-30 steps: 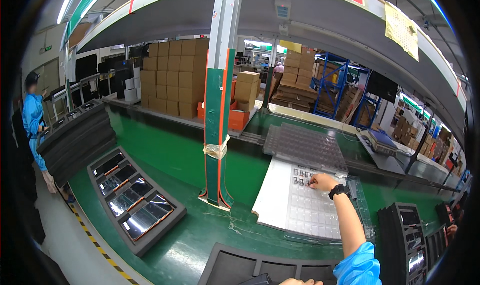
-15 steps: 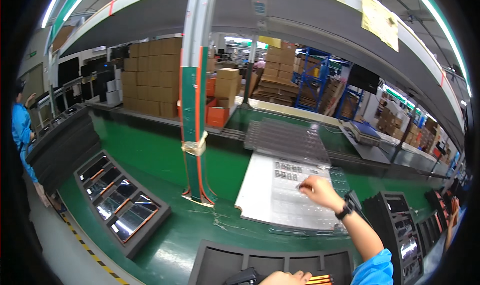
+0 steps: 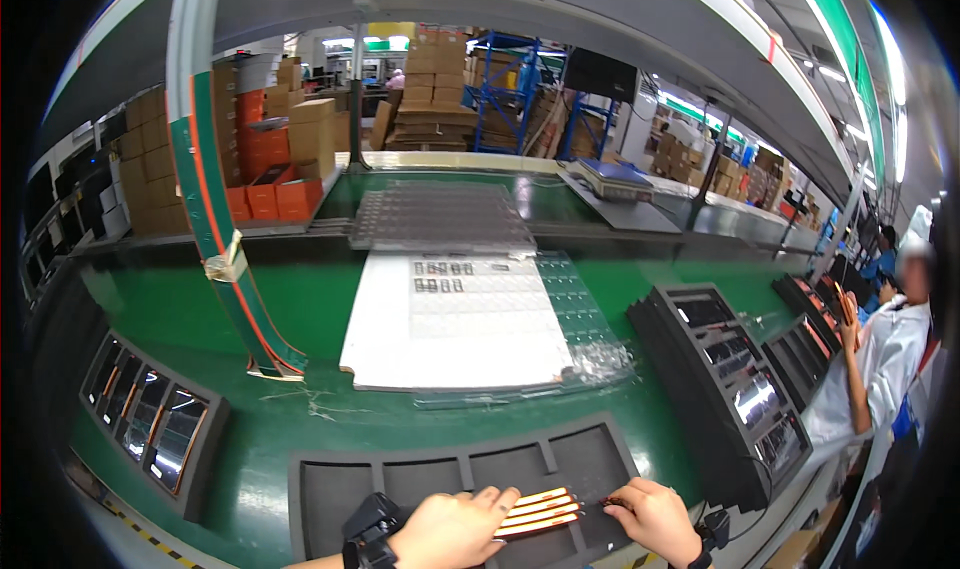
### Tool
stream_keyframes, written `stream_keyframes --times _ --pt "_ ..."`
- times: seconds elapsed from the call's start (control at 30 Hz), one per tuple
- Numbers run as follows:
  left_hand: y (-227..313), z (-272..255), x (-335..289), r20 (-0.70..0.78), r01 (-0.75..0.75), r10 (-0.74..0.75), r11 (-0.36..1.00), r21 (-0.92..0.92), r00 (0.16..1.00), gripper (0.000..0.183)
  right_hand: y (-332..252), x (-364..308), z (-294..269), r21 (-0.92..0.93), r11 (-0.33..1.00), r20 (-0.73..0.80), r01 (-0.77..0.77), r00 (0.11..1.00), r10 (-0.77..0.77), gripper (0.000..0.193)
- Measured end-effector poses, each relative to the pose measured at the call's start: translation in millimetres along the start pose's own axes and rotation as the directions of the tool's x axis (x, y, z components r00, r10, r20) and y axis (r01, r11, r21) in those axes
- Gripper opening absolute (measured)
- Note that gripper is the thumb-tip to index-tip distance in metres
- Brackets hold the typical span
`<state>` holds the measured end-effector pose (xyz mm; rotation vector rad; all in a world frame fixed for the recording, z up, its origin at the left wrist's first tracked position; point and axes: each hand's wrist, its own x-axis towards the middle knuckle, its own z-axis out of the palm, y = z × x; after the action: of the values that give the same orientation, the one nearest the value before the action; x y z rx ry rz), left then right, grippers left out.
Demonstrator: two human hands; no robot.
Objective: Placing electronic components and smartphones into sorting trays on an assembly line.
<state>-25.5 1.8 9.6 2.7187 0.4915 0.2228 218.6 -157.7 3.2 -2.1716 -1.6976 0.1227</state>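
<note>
My left hand (image 3: 452, 529) is closed around several thin flat panels with orange edges (image 3: 540, 514), held together as a stack. They are over a black foam tray (image 3: 335, 474) with shallow compartments at the lower middle. To the right of the stack's end, my right hand (image 3: 660, 524) pinches a small dark piece (image 3: 608, 503), too small to name. Beyond the tray lies a white sheet (image 3: 385, 339) with rows of small dark rectangular parts (image 3: 440, 270) near its far side. Both wrists wear black bands.
Foam trays of dark glossy panels stand at left (image 3: 150, 414) and, stacked, at right (image 3: 700, 389). A clear plastic tray (image 3: 445, 219) covers the sheet's far edge. A green-and-orange post (image 3: 215, 204) rises from the green bench at left. One co-worker (image 3: 870, 359) stands far right.
My right hand has come back from the white sheet to the end of the panel stack. The view has turned right, bringing my left hand and the panels further into sight.
</note>
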Motion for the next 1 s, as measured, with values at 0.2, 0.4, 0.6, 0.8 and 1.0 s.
stream_keyframes --times 0.2,0.4,0.6,0.8,1.0 --pt "4 -4 2 0.003 0.005 -0.005 1.0 0.012 1.0 0.061 19 -7 28 0.19 0.981 -0.096 0.043 0.995 -0.025 0.03" --pt "-4 5 4 -0.041 -0.086 0.089 0.994 0.072 0.995 0.061 20 -10 34 0.25 0.968 -0.223 0.031 0.974 0.026 0.029" --pt "4 1 0 -0.021 0.001 -0.001 1.0 0.025 1.0 0.064 32 -9 25 0.124 0.983 -0.229 0.133 0.968 -0.102 0.02" --pt "5 -1 2 -0.002 0.012 -0.012 1.0 0.013 1.0 0.065 34 -7 30 0.56 0.828 -0.169 -0.022 0.976 0.141 0.009" --pt "3 0 2 -0.012 -0.001 0.001 1.0 -0.014 1.0 0.064 30 3 27 0.343 0.937 -0.188 0.071 0.982 -0.006 0.011"
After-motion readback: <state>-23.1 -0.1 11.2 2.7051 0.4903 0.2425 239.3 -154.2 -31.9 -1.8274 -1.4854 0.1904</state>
